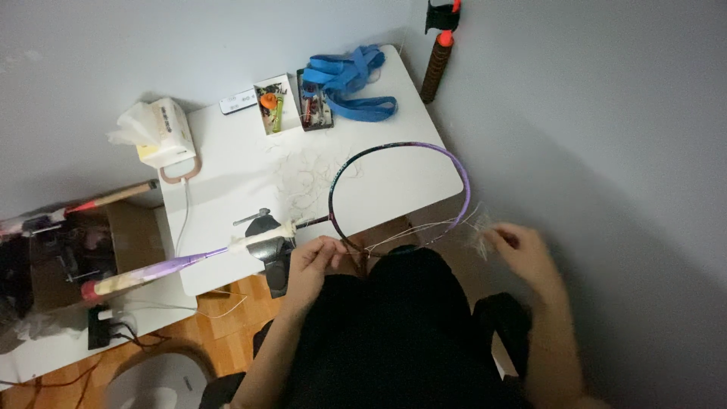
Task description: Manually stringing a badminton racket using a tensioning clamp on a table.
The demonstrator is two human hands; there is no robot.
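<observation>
A badminton racket with a purple and black hoop frame lies over the edge of a white table, its strings gone from the hoop. My left hand pinches the near rim of the hoop beside the throat. My right hand is out to the right, blurred, closed on a bunch of loose white string that runs back to the hoop. The racket's shaft and white-wrapped handle point left, over a dark tool on the table's edge.
Cut string scraps litter the table. At the back stand a tissue box, a small remote, two trays of small parts and a blue strap. Another racket handle and a cardboard box are at left.
</observation>
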